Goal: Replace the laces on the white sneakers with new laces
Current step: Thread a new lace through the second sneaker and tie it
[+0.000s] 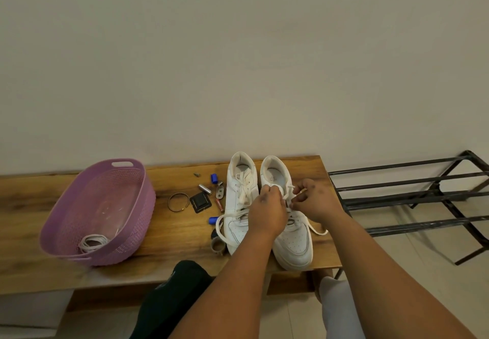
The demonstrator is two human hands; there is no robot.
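we see two white sneakers [267,206] side by side on a wooden bench [169,222]. our left hand [267,213] and right hand [316,201] pinch the lace [289,193] on the right shoe. a purple basket [100,214] nearby holds coiled laces [92,242].

A plain off-white wall [238,60] is seen filling the upper half of the view, evenly lit. A wooden bench [172,230] with dark grain is set against it. To the right, a black metal rack [412,195] of horizontal bars is placed just beside the bench end. Pale floor tiles [423,264] are visible beneath the rack.
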